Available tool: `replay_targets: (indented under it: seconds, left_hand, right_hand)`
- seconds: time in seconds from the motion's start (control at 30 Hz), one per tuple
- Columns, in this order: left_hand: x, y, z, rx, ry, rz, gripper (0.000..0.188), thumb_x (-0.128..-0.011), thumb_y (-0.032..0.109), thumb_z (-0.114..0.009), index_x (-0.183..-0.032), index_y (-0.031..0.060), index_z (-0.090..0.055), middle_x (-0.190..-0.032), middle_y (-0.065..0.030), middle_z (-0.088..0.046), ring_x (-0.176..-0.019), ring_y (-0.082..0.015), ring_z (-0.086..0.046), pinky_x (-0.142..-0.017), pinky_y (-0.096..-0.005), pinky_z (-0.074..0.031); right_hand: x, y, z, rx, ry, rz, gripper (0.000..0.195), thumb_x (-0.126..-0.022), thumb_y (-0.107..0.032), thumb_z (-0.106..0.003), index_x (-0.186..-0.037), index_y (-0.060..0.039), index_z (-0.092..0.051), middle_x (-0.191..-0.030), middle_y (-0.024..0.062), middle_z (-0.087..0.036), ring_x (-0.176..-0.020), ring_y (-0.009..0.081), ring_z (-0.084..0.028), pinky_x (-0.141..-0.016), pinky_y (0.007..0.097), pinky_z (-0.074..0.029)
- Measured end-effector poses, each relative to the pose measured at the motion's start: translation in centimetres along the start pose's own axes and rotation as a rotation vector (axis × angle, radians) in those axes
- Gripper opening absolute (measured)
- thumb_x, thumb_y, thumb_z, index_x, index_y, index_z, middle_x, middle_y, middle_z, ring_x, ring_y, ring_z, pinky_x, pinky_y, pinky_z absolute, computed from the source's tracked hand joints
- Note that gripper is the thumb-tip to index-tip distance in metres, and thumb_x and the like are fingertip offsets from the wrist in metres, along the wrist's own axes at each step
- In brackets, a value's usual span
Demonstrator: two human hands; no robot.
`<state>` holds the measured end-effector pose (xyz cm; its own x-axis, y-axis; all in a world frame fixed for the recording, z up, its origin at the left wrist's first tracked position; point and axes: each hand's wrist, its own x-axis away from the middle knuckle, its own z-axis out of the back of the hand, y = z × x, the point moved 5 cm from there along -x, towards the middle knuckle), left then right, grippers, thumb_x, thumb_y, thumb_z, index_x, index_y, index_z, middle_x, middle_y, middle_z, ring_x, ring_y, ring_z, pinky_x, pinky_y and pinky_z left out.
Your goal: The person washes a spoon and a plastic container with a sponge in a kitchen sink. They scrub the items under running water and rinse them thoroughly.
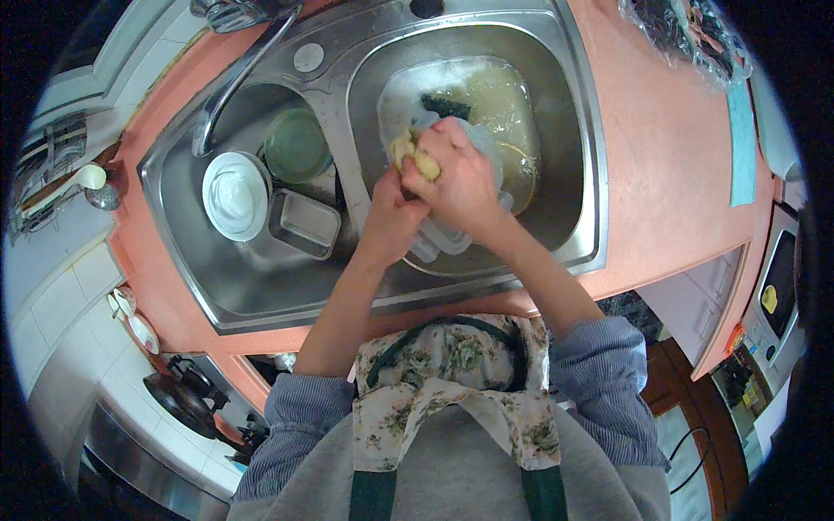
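Observation:
Over the right sink basin, my right hand is closed around a wet, pale yellow sponge or cloth. My left hand meets it from below left, its fingers curled against the yellow piece; its fingertips are partly hidden, so its hold is unclear. Beneath my hands, a tub of soapy water fills much of the basin. A dark green scouring pad lies in the suds just beyond my right hand. Clear plastic containers show below my wrists, partly covered. Whitish mesh appears beside my right hand.
In the left basin are stacked white bowls, a greenish glass bowl and a rectangular metal dish. A faucet arches over them. Plastic wrapping and a turquoise cloth lie on the orange counter.

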<state>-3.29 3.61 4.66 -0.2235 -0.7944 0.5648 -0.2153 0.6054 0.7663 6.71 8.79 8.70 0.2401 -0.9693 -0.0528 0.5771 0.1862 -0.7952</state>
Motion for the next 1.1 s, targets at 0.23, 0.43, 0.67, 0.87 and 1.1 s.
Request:
replay_targets:
  seconds: [0.23, 0.43, 0.67, 0.87, 1.1]
  left_hand:
    - [1.5, 2.5, -2.5, -0.271, -0.003, -0.166, 0.068, -0.068, -0.014, -0.039, -0.134, 0.0035, -0.033, -0.133, -0.0146, -0.041, -0.125, -0.0268, -0.039, -0.093, -0.0387, -0.045]
    - [1.9, 3.4, -4.4, -1.044, 0.01, -0.596, 0.069, -0.065, -0.011, -0.046, -0.13, 0.0103, -0.042, -0.137, -0.01, -0.038, -0.127, -0.0279, -0.035, -0.103, -0.0483, -0.029]
    - [2.3, 5.1, -4.4, -1.38, -0.019, -0.722, 0.061, -0.075, 0.014, -0.06, -0.132, 0.0117, -0.04, -0.138, -0.0095, -0.038, -0.128, -0.0284, -0.034, -0.105, -0.0503, -0.021]
    - [2.2, 3.0, 0.3, 0.122, 0.136, -0.188, 0.058, -0.081, 0.011, -0.058, -0.133, 0.0059, -0.034, -0.133, -0.0183, -0.041, -0.124, -0.0306, -0.038, -0.101, -0.0445, -0.032]
    - [1.1, 5.4, -2.2, 0.479, -0.164, -0.084, 0.075, -0.083, -0.001, -0.049, -0.143, 0.0177, -0.008, -0.132, -0.0216, -0.039, -0.112, -0.0399, -0.05, -0.084, -0.0474, -0.049]
  right_hand:
    - [-2.5, 9.7, 1.3, 0.146, 0.1, -0.456, 0.04, -0.079, -0.036, -0.058, -0.108, -0.0089, -0.055, -0.106, 0.0158, -0.052, -0.088, 0.0329, -0.059, -0.077, 0.0422, -0.048]
    - [0.2, 9.1, 1.5, -1.144, -0.034, -1.009, 0.053, -0.08, -0.041, -0.063, -0.118, -0.0067, -0.051, -0.113, 0.0099, -0.054, -0.099, 0.0224, -0.054, -0.089, 0.0366, -0.041]
    - [2.9, 11.1, 1.7, -1.489, 0.056, -0.903, 0.046, -0.077, -0.021, -0.064, -0.114, 0.0003, -0.05, -0.104, 0.0127, -0.057, -0.096, 0.0253, -0.056, -0.086, 0.039, -0.046]
    - [2.2, 11.2, 2.7, -1.658, 0.045, -0.725, 0.049, -0.08, -0.028, -0.058, -0.119, 0.0001, -0.047, -0.108, 0.0137, -0.057, -0.096, 0.0261, -0.057, -0.085, 0.0391, -0.046]
    - [-0.1, 14.4, 2.8, -0.723, -0.049, -0.687, 0.045, -0.088, -0.037, -0.054, -0.124, -0.0122, -0.046, -0.115, 0.0083, -0.054, -0.104, 0.018, -0.052, -0.085, 0.0342, -0.046]
